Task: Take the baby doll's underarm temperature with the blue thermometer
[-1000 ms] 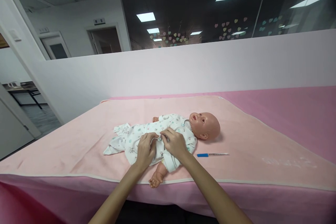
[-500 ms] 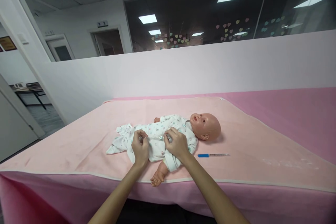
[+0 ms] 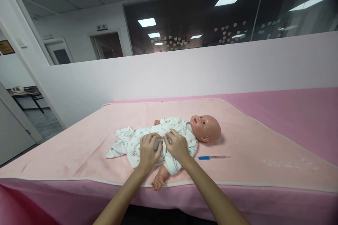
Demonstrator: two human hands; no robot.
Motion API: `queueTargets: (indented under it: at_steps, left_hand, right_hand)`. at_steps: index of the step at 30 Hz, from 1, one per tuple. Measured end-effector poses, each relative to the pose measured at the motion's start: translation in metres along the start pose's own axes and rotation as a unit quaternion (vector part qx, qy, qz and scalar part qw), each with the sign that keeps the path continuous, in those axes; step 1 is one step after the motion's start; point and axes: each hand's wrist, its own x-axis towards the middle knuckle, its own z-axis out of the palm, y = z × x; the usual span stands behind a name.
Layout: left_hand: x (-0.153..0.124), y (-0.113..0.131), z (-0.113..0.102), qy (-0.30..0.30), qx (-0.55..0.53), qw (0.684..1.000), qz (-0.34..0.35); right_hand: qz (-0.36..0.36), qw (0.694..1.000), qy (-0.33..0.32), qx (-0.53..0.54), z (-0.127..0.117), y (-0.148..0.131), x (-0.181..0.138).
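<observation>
A baby doll (image 3: 206, 128) lies on its back, head to the right, dressed in a white printed baby gown (image 3: 136, 137). My left hand (image 3: 151, 149) rests over the doll's belly, its fingers pinched on a thin white tie string. Close beside it, my right hand (image 3: 176, 145) pinches the tie string (image 3: 163, 137) too, near the chest. The fingertips nearly meet, and they partly hide the string. The doll's bare arm (image 3: 160, 178) sticks out of its sleeve below my hands.
A slim clear stick with a blue end (image 3: 204, 157), like a thermometer, lies right of the doll. A peach blanket (image 3: 248, 140) covers the pink tabletop (image 3: 298, 112). Behind stands a low white wall (image 3: 211, 70) with glass above.
My left hand has moved right, up to my right hand. The string that was stretched between them is now drawn into a short span. My right hand has hardly moved.
</observation>
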Motion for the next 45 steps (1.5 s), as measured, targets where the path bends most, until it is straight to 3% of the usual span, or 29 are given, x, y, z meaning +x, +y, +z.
queueTargets:
  at_steps: [6,14,18,21,24,26,29,32,35,39,41,45]
  left_hand:
    - [-0.002,-0.002,0.000,-0.008,-0.007,1.000,-0.020]
    - [-0.004,-0.016,0.003,0.076,-0.035,0.990,-0.116]
    - [-0.004,-0.019,0.003,0.106,-0.026,0.986,-0.128]
    - [-0.003,-0.016,0.001,0.097,-0.026,0.989,-0.105]
    - [-0.002,-0.011,-0.001,0.076,-0.021,0.994,-0.073]
    - [0.000,-0.009,-0.001,0.060,-0.015,0.997,-0.047]
    - [0.001,-0.007,0.000,0.034,-0.002,0.999,-0.008]
    - [0.001,-0.007,0.001,0.023,0.008,1.000,0.003]
    - [0.001,-0.007,0.002,0.018,0.007,1.000,-0.002]
    - [0.000,-0.007,0.001,0.008,0.004,1.000,-0.010]
    - [0.000,-0.007,0.001,0.008,0.007,1.000,-0.010]
    - [0.000,-0.005,0.001,0.006,0.013,1.000,-0.010]
  right_hand:
    - [0.041,0.998,0.052,-0.009,0.003,0.001,0.000]
    - [0.071,0.993,0.098,0.009,0.005,0.003,0.002]
    - [0.088,0.970,0.199,0.111,-0.005,0.004,0.003]
    - [0.119,0.944,0.261,0.160,-0.029,0.015,-0.011]
    - [0.196,0.949,0.225,0.104,-0.061,0.043,-0.040]
    - [0.252,0.953,0.164,-0.032,-0.081,0.069,-0.063]
    - [0.215,0.961,0.052,-0.167,-0.101,0.104,-0.092]
    - [0.176,0.970,-0.039,-0.162,-0.111,0.119,-0.106]
    - [0.185,0.971,-0.083,-0.125,-0.120,0.112,-0.107]
    - [0.235,0.964,-0.091,-0.080,-0.143,0.086,-0.094]
    - [0.258,0.961,-0.074,-0.068,-0.156,0.073,-0.081]
    - [0.238,0.970,0.003,-0.053,-0.166,0.060,-0.050]
